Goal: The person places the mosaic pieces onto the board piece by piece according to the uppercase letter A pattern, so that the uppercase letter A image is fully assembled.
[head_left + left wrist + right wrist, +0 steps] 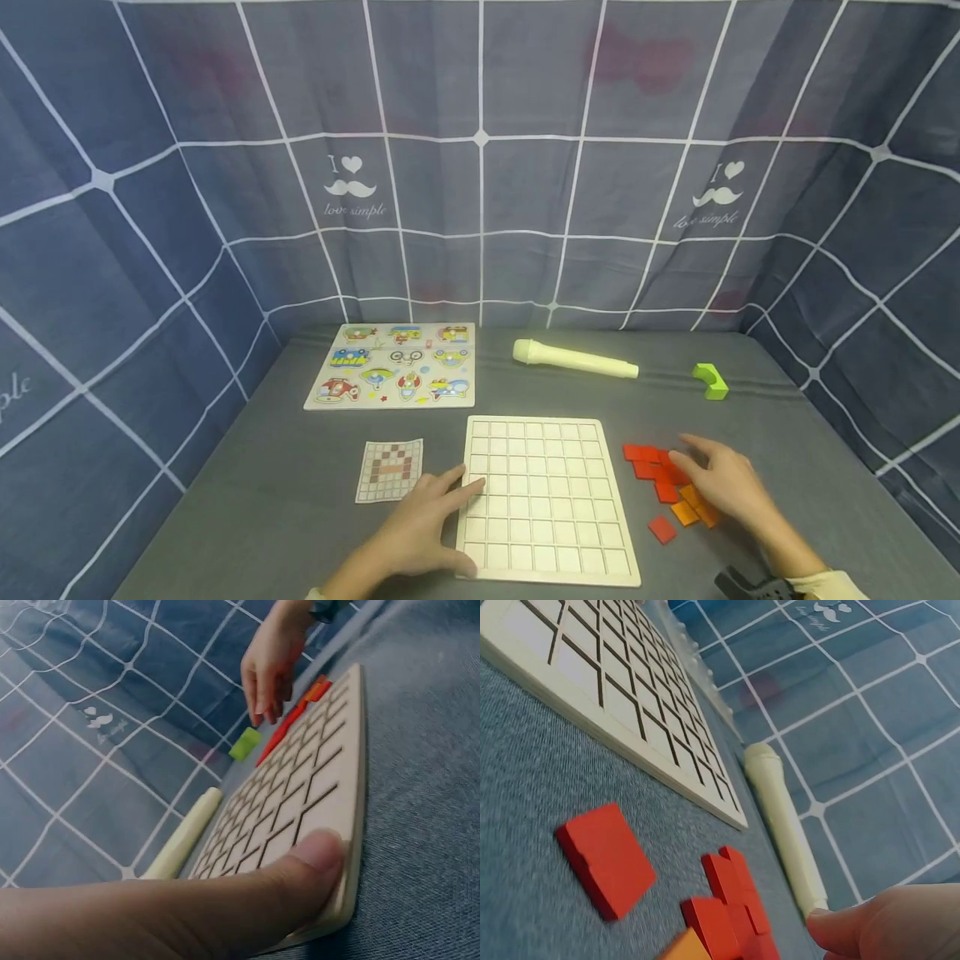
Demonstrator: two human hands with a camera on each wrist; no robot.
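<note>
A pale wooden board (543, 500) with a grid of square recesses lies flat in the middle of the head view. My left hand (423, 525) rests on its left edge, fingers spread and thumb at the near left corner. Several red square tiles (648, 463) and a few orange tiles (684, 513) lie in a loose cluster right of the board. My right hand (723, 483) hovers over the right side of that cluster with relaxed fingers and covers part of it. One red tile (606, 859) lies apart, between board and cluster in the right wrist view.
Left of the board lies a paper card (390, 472) with a coloured grid pattern. A picture puzzle board (392, 367) lies behind it. At the back are a cream microphone-shaped object (576, 358) and a green curved block (711, 382). Checked cloth walls (480, 192) enclose the table.
</note>
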